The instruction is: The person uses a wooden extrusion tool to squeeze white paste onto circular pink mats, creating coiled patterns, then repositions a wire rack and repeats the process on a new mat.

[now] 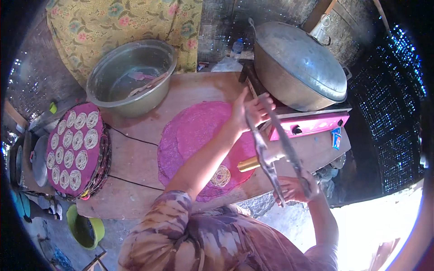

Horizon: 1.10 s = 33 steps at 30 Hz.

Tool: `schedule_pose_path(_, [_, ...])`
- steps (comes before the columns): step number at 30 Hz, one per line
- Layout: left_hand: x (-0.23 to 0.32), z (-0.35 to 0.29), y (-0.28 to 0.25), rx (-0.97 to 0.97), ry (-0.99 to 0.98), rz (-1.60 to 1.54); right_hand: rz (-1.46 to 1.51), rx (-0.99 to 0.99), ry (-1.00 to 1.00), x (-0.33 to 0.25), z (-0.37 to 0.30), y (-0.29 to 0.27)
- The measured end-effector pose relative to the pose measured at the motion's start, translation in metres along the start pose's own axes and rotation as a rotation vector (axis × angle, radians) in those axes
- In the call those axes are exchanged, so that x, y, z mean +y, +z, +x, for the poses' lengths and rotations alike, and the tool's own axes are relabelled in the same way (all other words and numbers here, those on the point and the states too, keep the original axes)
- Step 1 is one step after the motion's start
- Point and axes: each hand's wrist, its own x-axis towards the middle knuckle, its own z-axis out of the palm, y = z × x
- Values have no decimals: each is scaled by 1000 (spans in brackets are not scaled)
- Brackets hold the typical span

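Note:
My two hands hold a hand press with two long, worn bars point(285, 140) and a brass-coloured cylinder point(248, 164) between them. At the far ends, my left hand point(252, 112) is around the bars, thumb raised and fingers partly extended. The near ends are in my right hand point(296, 187), its fingers partly hidden by the bars. The cylinder is tilted over a stack of round pink sheets point(194, 131) on the table. One pale coil of thin strands point(220, 176) lies on the stack's near edge, just left of the cylinder.
At left, a round pink sheet point(86, 158) carries several strand coils. A large basin point(131, 101) with a pink scraper stands behind. A lidded metal pot point(298, 63) sits on a pink stove point(312, 127) at right; a blue packet point(336, 137) lies beside it. A green tub point(97, 228) stands below the table.

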Motion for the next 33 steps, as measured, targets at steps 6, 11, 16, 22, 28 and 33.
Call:
schedule_pose_path(6, [-14,-10,-110,-99,205,-278,-217,302,152,-10,31,-5])
schedule_pose_path(11, [13,-11,-86,-211,258,-235,-372,359,102,-18,44,4])
schedule_pose_path(16, [6,-30,-56,-55,284,-224,-340,389,123,-29,21,35])
schedule_pose_path(22, [14,-18,-56,-60,336,-132,-446,424,82,-38,23,23])
schedule_pose_path(28, [19,-40,-43,103,286,-129,-423,344,45,-23,27,24])
schedule_pose_path(33, [-4,-36,-63,58,306,-186,-459,408,101,-29,20,21])
